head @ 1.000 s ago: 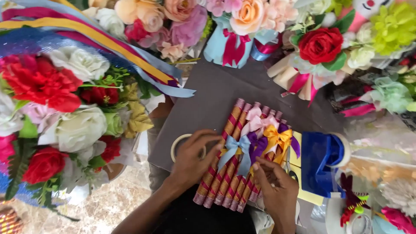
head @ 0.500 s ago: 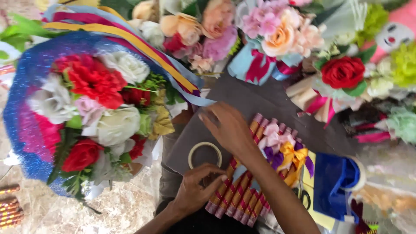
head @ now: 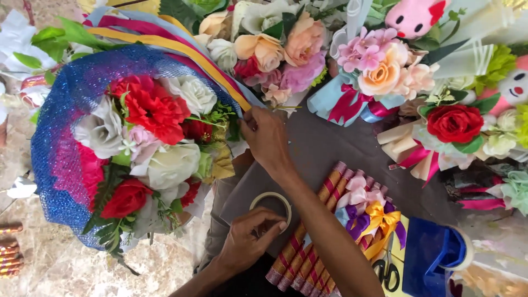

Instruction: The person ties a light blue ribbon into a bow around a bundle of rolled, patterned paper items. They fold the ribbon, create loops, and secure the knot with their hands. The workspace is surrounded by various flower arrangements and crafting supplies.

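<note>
My right hand (head: 268, 138) reaches up across the brown tabletop (head: 341, 148) and pinches the ends of long yellow, red and blue ribbons (head: 181, 49). These trail from a large bouquet (head: 140, 137) of red and white artificial flowers wrapped in blue glitter mesh. Near the bottom edge, my left hand (head: 247, 242) grips a roll of clear tape (head: 270, 197) that lies flat on the table. Beside it lies a bundle of red-and-gold striped rolled sticks (head: 308, 247) tied with small coloured bows (head: 368, 214).
Several more flower bouquets (head: 379, 71) crowd the back and right of the table. Black-handled scissors (head: 388, 269) and a blue bag (head: 429, 258) lie at the lower right. A few more striped sticks (head: 10, 253) rest on the stone floor at the left.
My right hand has left the stick bundle and stretched up to the ribbon ends. The left hand stays on the tape roll. The view has shifted, bringing the blue-mesh bouquet further in.
</note>
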